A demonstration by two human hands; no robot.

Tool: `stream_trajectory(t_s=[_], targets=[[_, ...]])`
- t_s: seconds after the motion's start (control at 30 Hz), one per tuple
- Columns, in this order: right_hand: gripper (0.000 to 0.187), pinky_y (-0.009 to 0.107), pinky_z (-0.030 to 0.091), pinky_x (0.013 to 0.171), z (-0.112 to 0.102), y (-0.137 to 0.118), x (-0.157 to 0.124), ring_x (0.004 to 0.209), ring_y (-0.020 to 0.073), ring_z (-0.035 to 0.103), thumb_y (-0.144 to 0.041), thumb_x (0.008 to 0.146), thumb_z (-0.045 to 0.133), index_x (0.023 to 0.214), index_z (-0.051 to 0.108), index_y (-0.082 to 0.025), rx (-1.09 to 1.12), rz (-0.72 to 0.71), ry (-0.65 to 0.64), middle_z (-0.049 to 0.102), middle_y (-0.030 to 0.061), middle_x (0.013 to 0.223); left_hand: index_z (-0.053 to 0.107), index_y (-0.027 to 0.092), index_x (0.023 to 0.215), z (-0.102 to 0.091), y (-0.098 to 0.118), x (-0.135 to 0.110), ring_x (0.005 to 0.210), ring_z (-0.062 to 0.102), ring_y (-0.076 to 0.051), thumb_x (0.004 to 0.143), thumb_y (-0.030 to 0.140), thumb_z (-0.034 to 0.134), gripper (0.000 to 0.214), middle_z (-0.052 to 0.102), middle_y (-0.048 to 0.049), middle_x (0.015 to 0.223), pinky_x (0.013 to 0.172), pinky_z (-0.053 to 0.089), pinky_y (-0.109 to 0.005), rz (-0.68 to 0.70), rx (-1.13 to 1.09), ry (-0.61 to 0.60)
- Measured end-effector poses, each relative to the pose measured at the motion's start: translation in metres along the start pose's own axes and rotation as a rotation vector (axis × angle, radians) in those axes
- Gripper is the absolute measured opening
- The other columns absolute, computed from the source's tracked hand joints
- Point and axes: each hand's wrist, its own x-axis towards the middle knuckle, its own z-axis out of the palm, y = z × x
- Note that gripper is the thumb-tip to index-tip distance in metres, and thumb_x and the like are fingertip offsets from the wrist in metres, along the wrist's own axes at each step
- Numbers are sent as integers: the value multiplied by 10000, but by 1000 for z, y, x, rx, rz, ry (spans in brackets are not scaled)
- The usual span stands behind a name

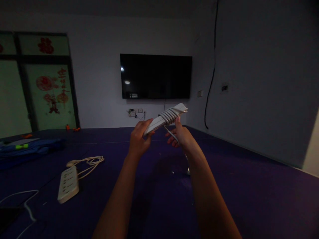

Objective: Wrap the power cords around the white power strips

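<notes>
My left hand (139,137) is closed around the near end of a white power strip (159,121), held up in the air and tilted up to the right. Its white cable (170,116) is coiled in several turns around the far part of the strip. My right hand (180,134) sits just under those coils with its fingers pinched on the loose run of cable (171,134) that trails down toward the floor.
A second white power strip (68,183) with a loosely bundled cord (90,162) lies on the purple floor at the left. A white cable (26,204) curls at the lower left. Blue items (30,147) lie by the glass door. A black television (156,76) hangs on the far wall.
</notes>
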Motion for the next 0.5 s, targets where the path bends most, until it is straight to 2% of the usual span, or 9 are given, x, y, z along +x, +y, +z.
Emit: stream_trajectory(t_s=[0.2, 0.5], targets=[[804, 247, 293, 392, 1, -1, 0, 344, 88, 382, -688, 860, 134, 703, 671, -111, -4, -44, 44, 517, 64, 440, 540, 202, 1192, 1, -6, -2, 979, 582, -190, 848, 238, 565, 347, 625, -93, 1055, 863, 484, -340, 64, 88, 45], [891, 255, 313, 420, 3, 0, -3, 404, 114, 434, -802, 763, 136, 768, 693, -107, -42, -226, 90, 510, 59, 438, 522, 228, 1213, -1, -8, -3, 992, 568, -190, 779, 28, 521, 478, 612, -85, 1077, 863, 479, -349, 147, 191, 69]])
